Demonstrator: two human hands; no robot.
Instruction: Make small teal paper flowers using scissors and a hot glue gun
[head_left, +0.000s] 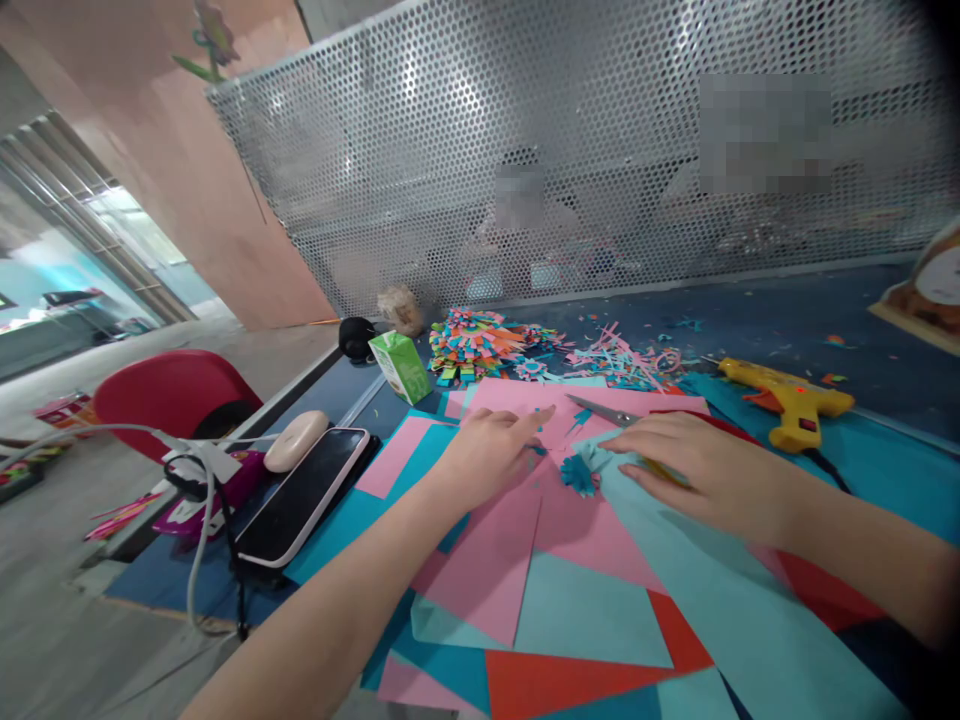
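My left hand lies over the pink paper with its index finger stretched out; its other fingers are partly hidden. Small blue scraps are close to its fingertips. My right hand is closed around scissors, whose blades point left and whose yellow handle shows beneath the fingers. Just left of that hand is a small fringed blue paper flower. A long light-blue sheet runs under my right hand, crumpled at its upper end.
A yellow glue gun lies at right, its cord trailing. Behind the paper are a fringed multicoloured paper pile and cut strips. A green carton, phone and cables stand left. A perforated metal screen closes the back; people sit beyond.
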